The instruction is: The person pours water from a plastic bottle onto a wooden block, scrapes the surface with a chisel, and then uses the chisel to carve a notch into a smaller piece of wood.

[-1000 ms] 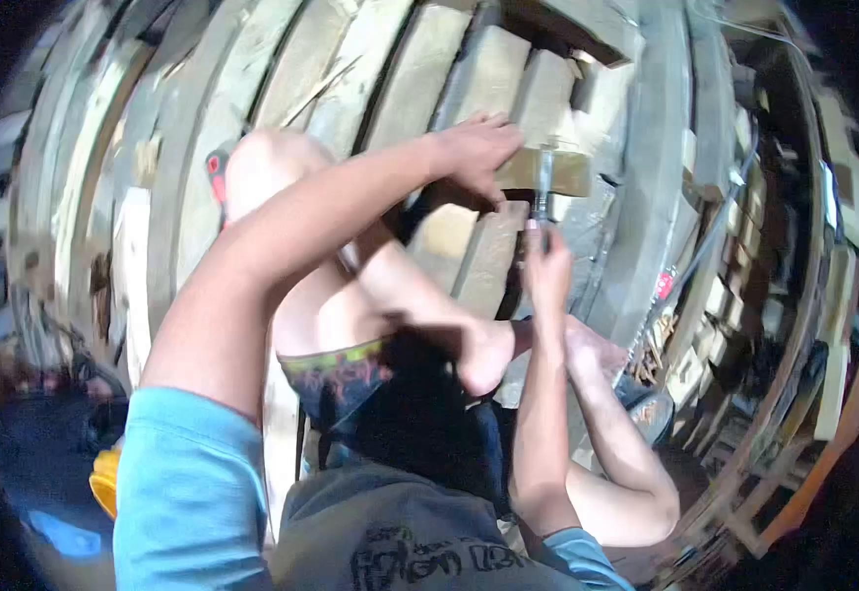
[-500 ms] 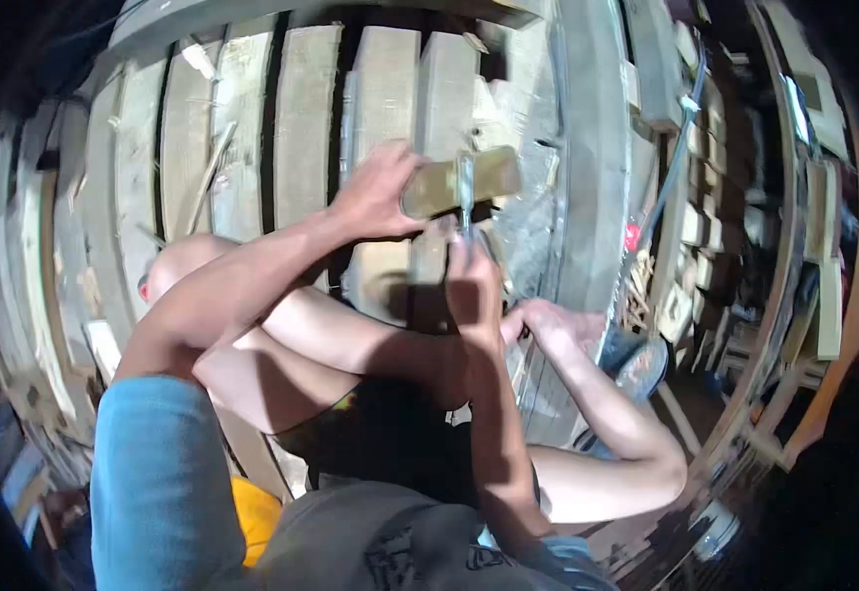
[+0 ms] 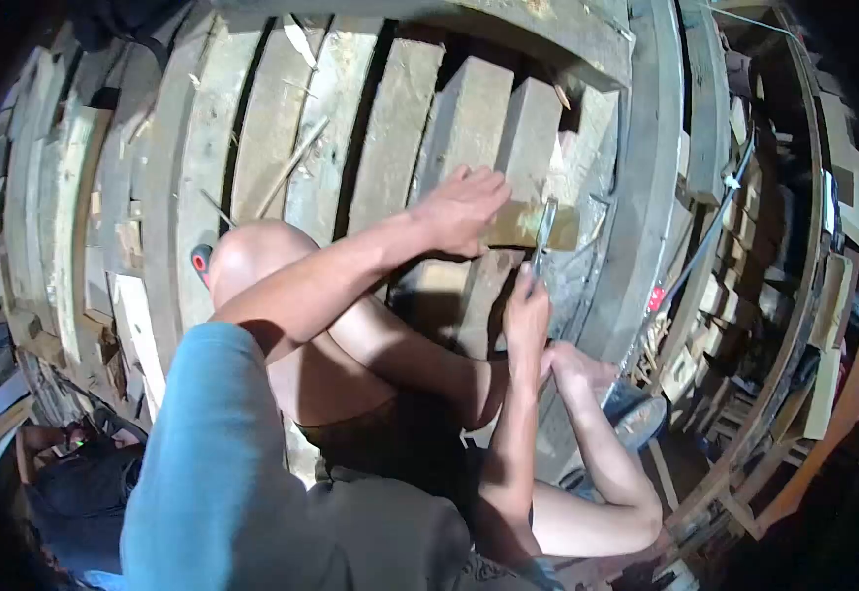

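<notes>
My left hand is closed over the left end of a short brownish-yellow wooden block. The block lies crosswise above the slats in front of me, and my hand hides part of it. In my right hand is a slim metal tool, gripped by its lower end. Its shiny upper part stands across the block's right half, apparently against it; glare and blur hide its exact kind. My bare legs are folded just below both hands.
Wooden slats with dark gaps run under the work. A red-and-black handle lies by my left knee. A thin stick rests on the slats. To the right are a blue cable and stacked wood pieces. A dark bundle sits lower left.
The view has swung, so the hands and block appear farther right and lower. My left hand now covers more of the block's left end. The tool leans slightly more to the right.
</notes>
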Demonstrator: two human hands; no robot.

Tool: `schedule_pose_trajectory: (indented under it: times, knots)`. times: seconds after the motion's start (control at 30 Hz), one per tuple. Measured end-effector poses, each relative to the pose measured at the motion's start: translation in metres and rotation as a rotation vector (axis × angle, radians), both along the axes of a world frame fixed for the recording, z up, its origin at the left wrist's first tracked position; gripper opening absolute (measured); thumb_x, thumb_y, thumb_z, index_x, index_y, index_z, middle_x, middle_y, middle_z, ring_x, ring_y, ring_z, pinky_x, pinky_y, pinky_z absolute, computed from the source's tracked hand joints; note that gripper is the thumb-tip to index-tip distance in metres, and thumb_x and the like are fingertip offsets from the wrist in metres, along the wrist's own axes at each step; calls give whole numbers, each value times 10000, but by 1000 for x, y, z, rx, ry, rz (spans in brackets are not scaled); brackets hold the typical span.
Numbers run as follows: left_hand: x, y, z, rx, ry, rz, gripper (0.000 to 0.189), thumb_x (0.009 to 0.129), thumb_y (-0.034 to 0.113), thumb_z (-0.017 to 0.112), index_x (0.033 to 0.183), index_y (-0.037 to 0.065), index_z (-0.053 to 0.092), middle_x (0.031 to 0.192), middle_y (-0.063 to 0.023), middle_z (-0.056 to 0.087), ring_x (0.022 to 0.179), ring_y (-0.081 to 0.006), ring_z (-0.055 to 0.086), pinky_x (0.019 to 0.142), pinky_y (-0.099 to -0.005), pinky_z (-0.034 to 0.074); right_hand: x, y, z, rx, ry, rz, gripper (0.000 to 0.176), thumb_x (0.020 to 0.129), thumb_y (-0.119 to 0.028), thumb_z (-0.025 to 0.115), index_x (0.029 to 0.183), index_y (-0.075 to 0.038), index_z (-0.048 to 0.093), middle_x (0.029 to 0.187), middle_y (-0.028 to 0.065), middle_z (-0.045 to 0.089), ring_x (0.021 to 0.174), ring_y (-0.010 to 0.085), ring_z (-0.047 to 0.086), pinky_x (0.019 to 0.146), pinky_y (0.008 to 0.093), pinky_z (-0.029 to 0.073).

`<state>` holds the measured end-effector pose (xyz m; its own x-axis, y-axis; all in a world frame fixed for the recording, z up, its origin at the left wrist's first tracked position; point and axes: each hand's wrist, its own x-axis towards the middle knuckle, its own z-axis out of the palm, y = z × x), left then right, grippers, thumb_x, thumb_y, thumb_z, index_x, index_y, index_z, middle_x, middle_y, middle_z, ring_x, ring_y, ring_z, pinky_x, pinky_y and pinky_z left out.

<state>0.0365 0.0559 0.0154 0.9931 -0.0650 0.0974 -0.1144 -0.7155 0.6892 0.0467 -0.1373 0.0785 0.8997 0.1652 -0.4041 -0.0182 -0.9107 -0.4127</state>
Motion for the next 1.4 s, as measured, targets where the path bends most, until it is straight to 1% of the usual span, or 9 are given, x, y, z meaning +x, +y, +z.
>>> schedule_pose_trajectory:
  times: [0.2, 0.47, 0.6, 0.83, 1.0, 1.1, 1.13, 1.17, 1.4]
  knots:
    - [18, 13, 26, -15, 375, -133, 782, 607, 239, 819, 1253, -27, 467, 1231, -173, 506, 1228, -318, 434, 1050, -440, 328, -25, -24, -9, 64, -170, 133, 488, 992, -365, 428, 1085, 84, 593, 960, 371, 600, 958, 539, 559, 812, 522, 455]
    - [24, 17, 25, -2, 426, -152, 785, 584, 295, 853, 1198, -26, 485, 1210, -183, 500, 1191, -345, 452, 1012, -433, 353, -36, -16, -5, -58, -43, 14, 500, 1007, -348, 421, 1081, 113, 601, 974, 362, 612, 1013, 517, 565, 919, 475, 426]
    - [23, 20, 30, -4, 444, -159, 751, 594, 314, 843, 1176, -21, 506, 1207, -173, 502, 1200, -342, 448, 1023, -409, 349, -9, 12, 8, -22, -2, -48, 447, 997, -303, 417, 933, 98, 604, 901, 351, 610, 912, 523, 566, 768, 528, 438]
    - [26, 18, 25, 5, 431, -142, 784, 570, 317, 851, 1185, -26, 504, 1216, -179, 506, 1196, -338, 450, 1014, -414, 355, 3, 13, 1, -49, 105, -71, 518, 989, -361, 419, 1134, 108, 587, 976, 345, 630, 977, 497, 595, 912, 491, 439]
    - [31, 20, 15, -11, 436, -178, 769, 585, 333, 848, 1166, -39, 509, 1175, -171, 518, 1179, -332, 453, 994, -417, 361, -53, -19, -1, -181, -102, 127, 512, 962, -422, 438, 1160, 1, 648, 1000, 302, 658, 1111, 432, 552, 1126, 536, 85]
    - [32, 20, 27, -10, 496, -184, 781, 581, 350, 851, 1165, -37, 507, 1180, -169, 518, 1183, -330, 449, 1011, -417, 356, -8, 1, 0, -89, 5, -22, 539, 987, -420, 427, 1006, 83, 620, 870, 324, 629, 868, 442, 604, 859, 475, 430]
    - [30, 20, 26, -2, 471, -174, 814, 570, 372, 855, 1174, -38, 495, 1182, -175, 516, 1185, -330, 448, 1018, -419, 354, 2, 5, 2, -18, -4, 43, 532, 1000, -404, 416, 935, 98, 580, 771, 317, 587, 712, 440, 553, 695, 456, 449]
    - [31, 23, 24, 8, 468, -166, 814, 570, 372, 855, 1174, -38, 495, 1182, -175, 516, 1185, -330, 448, 1018, -419, 354, 7, 6, 10, -78, 138, -26, 503, 997, -392, 396, 1050, 67, 595, 933, 350, 609, 959, 518, 566, 868, 489, 425]
    - [34, 27, 33, 1, 584, -230, 891, 586, 322, 841, 1289, -48, 437, 1326, -211, 448, 1296, -355, 378, 1086, -432, 310, 3, -14, 13, 81, -189, 110, 300, 911, -270, 561, 972, 16, 493, 893, 296, 634, 902, 467, 605, 763, 485, 459]
